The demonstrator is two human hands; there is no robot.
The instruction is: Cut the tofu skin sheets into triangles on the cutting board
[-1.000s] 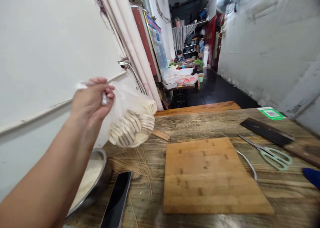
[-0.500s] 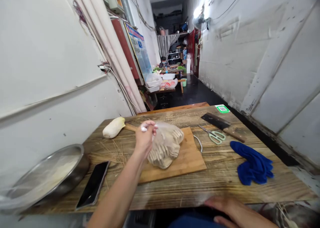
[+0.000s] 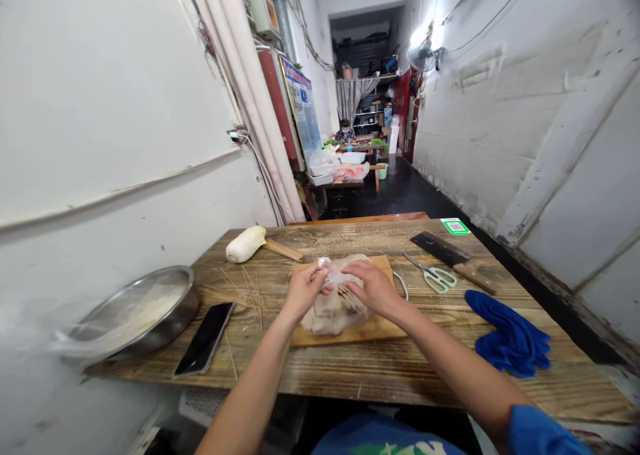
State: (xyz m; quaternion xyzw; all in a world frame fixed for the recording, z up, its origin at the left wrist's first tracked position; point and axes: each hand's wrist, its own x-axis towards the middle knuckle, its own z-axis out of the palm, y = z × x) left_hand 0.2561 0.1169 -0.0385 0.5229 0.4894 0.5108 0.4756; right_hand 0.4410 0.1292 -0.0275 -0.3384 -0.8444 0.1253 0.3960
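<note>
Left hand (image 3: 306,288) pinches the plastic bag (image 3: 331,318); whether right hand (image 3: 376,285) grips it is unclear.

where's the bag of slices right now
In the head view, the bag lies centrally on the wooden board, left of the scissors, its top in the left hand.

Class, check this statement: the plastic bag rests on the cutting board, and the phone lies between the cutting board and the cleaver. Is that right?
Not quite: the phone lies between the cutting board and the metal bowl, as the head view shows. The plastic bag does rest on the cutting board.
</note>
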